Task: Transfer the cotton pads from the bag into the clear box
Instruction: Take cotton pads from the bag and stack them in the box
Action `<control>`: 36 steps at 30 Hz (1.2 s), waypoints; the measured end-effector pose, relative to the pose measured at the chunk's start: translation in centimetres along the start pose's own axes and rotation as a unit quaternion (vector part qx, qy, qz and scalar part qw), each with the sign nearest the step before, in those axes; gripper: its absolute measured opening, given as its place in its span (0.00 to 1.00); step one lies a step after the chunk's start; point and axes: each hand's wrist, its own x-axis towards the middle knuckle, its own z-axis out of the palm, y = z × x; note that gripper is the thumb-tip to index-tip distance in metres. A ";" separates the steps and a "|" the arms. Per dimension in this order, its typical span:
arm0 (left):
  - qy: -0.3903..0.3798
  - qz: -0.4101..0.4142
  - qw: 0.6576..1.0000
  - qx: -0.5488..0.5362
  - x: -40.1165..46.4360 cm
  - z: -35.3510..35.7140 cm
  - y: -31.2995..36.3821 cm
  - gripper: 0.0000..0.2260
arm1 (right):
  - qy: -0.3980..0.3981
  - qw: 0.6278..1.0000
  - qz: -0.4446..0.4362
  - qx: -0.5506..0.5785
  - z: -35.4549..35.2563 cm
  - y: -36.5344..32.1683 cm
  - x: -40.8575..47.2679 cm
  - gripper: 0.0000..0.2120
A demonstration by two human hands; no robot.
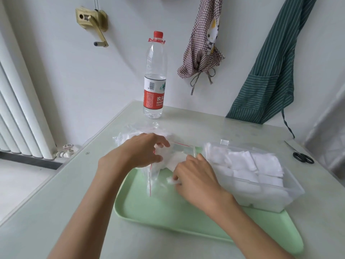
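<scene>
On the pale worktop a green tray sits at about six o'clock, with both hands working over its far edge. The left hand pinches the mouth of the clear zip bag at its red seal line, holding it open near the centre of the view. The right hand, just at four o'clock from the left one, grips a small white cotton pad between its fingertips at the bag's opening; more pads show as a white mass inside the bag. The clear box stands at three o'clock, partly on the tray's right end, already packed with stacked white pads. A water bottle stands upright at twelve o'clock. Black-handled scissors lie at the worktop's right edge, beyond the box.
</scene>
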 end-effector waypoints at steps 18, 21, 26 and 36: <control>0.167 0.088 0.921 -0.341 0.1 0.4 7.0 0.15 | 0.093 0.746 0.205 0.627 -5.2 8.8 -5.2 0.05; 0.087 0.074 0.904 -0.412 0.4 0.9 9.5 0.13 | 0.120 0.737 0.230 0.624 -5.5 10.6 -6.0 0.05; 0.075 0.046 0.906 -0.413 2.0 1.8 11.9 0.06 | 0.117 0.732 0.244 0.625 -5.0 12.0 -6.6 0.04; 0.096 -0.012 0.995 -0.013 2.0 3.0 11.3 0.04 | 0.000 0.789 0.306 0.532 -2.0 11.8 -5.5 0.06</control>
